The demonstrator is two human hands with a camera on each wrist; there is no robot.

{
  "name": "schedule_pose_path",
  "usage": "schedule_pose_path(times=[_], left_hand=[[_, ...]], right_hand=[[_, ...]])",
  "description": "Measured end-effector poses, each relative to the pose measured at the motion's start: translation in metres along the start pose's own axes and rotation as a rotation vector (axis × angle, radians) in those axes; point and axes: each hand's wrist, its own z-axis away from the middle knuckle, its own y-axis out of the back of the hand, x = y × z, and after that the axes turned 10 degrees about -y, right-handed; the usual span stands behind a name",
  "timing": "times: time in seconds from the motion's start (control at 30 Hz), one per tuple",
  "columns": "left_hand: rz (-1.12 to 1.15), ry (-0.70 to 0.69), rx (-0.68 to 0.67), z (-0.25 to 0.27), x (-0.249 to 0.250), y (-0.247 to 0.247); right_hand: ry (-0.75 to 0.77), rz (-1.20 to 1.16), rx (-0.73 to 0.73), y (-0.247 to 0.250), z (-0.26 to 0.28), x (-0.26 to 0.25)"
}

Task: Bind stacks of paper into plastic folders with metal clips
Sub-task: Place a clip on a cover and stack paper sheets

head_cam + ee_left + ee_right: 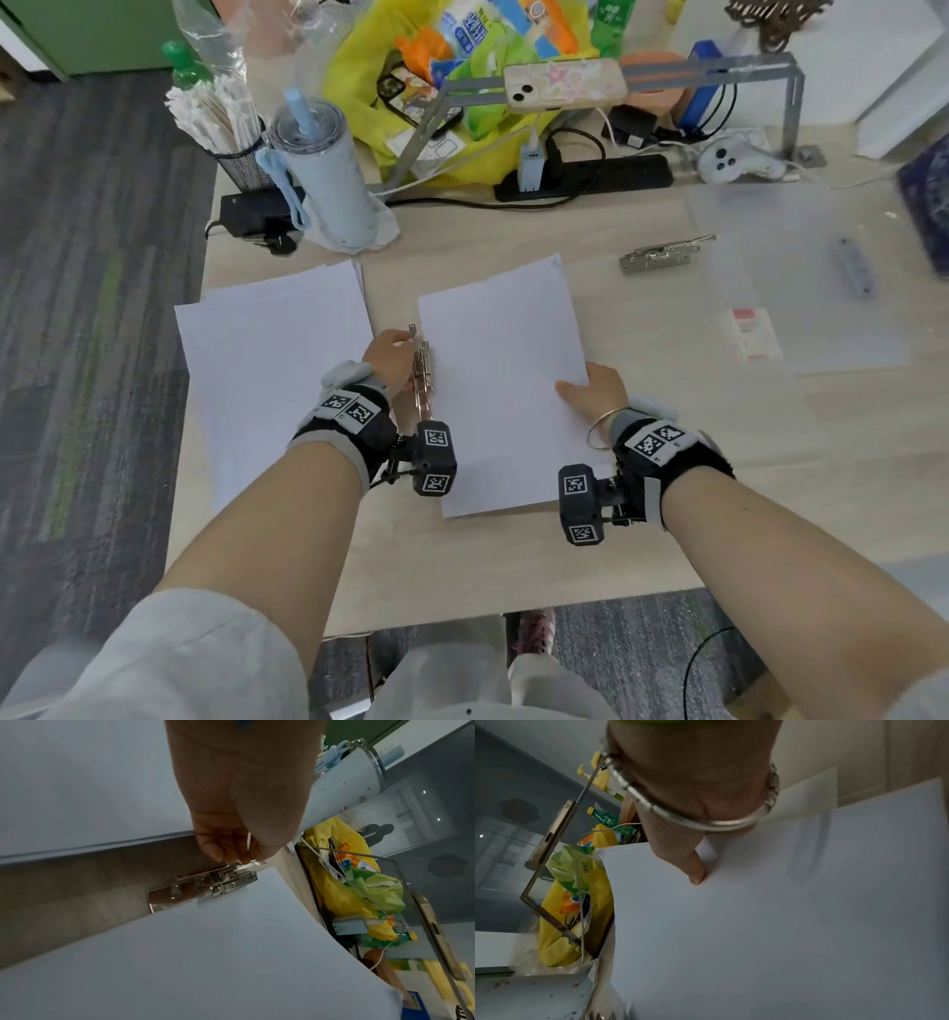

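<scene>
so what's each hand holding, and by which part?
Left hand pinches the raised lever end of the metal clip. Right hand grips the right edge of the paper stack, thumb on top.

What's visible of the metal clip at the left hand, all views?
The metal clip is a shiny silver lever mechanism with a long flat base plate and a spring-and-hinge assembly at its far end. It lies between the two paper stacks, along the left edge of the right paper stack, which partly overlaps it. The left hand pinches its raised lever tab; the left wrist view shows the fingertips just above the hinge.
</scene>
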Motion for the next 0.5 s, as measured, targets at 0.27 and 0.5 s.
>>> schedule_pose_path(times=[0.27,0.5], left_hand=[[0.145,-0.063,0.002,0.017,0.003,0.016],[0.009,-0.114,-0.042,0.039,-0.005,0.015]], right_hand=[[0.0,0.044,0.004,-0.004,-0.002,-0.005],[-0.008,0.063,0.01,-0.007,-0.007,-0.01]])
